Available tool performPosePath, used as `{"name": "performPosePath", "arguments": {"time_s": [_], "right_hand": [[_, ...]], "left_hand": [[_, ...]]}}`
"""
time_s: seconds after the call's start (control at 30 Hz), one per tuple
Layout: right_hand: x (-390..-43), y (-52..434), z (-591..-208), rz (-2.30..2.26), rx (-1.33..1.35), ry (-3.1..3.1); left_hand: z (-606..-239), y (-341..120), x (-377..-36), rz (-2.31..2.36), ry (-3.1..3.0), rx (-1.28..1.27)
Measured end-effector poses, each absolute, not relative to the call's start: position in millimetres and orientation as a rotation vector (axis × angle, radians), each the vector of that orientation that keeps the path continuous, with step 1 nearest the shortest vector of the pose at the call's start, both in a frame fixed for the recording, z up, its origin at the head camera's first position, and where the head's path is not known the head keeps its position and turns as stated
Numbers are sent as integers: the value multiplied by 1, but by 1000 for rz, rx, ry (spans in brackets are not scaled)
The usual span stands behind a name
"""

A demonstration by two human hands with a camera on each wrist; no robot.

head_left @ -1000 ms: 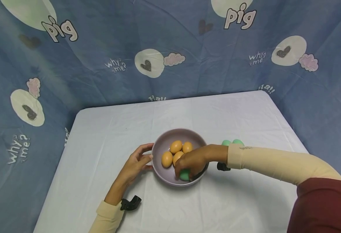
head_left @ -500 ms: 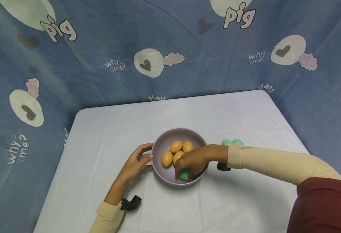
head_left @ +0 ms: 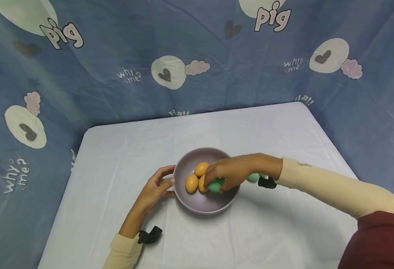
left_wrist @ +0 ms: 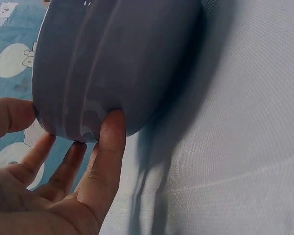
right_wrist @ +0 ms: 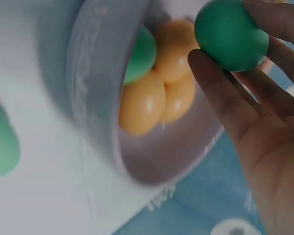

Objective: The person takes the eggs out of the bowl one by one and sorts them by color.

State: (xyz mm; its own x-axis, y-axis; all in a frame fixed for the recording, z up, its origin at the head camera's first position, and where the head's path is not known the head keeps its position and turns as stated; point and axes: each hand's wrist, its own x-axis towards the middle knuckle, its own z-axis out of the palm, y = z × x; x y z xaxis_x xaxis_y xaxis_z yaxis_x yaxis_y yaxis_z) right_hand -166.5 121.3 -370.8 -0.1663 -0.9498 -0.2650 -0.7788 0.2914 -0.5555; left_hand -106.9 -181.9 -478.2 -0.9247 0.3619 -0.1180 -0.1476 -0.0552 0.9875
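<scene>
- While the right hand (head_left: 232, 173) hovers above the bowl (head_left: 200, 205), its curled fingers (right_wrist: 220, 103) pinch a green egg (head_left: 215, 184) by the fingertips; this egg is in the air over the right half of the bowl, not touching it
- At the left side of the bowl, the left hand (head_left: 154, 190) touches the outer wall: the thumb (left_wrist: 108, 156) presses on the wall and the other fingers, loosely bent, lie along the rim
- Inside the bowl lie orange eggs (head_left: 192, 183), close together and touching; the right wrist view shows also a second green egg (right_wrist: 139, 56) inside the bowl, against the wall next to the orange ones
- Just right of the bowl, on the white cloth (head_left: 116, 157), another green egg (head_left: 252, 177) is partly hidden under the right wrist
- Behind the bowl hangs a blue curtain (head_left: 99, 56) with hearts and words
</scene>
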Motion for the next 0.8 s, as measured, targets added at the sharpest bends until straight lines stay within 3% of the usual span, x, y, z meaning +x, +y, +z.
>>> {"name": "performPosePath", "arguments": {"time_s": [0.37,0.8], "right_hand": [[-168,194,-345,-667,-1224,2160],[-166,292,-360,-815,-1035,2426]], "left_hand": [[-481,-180,-108,2054,1860,270],[-482,-179,-107,2044,1879,295]]}}
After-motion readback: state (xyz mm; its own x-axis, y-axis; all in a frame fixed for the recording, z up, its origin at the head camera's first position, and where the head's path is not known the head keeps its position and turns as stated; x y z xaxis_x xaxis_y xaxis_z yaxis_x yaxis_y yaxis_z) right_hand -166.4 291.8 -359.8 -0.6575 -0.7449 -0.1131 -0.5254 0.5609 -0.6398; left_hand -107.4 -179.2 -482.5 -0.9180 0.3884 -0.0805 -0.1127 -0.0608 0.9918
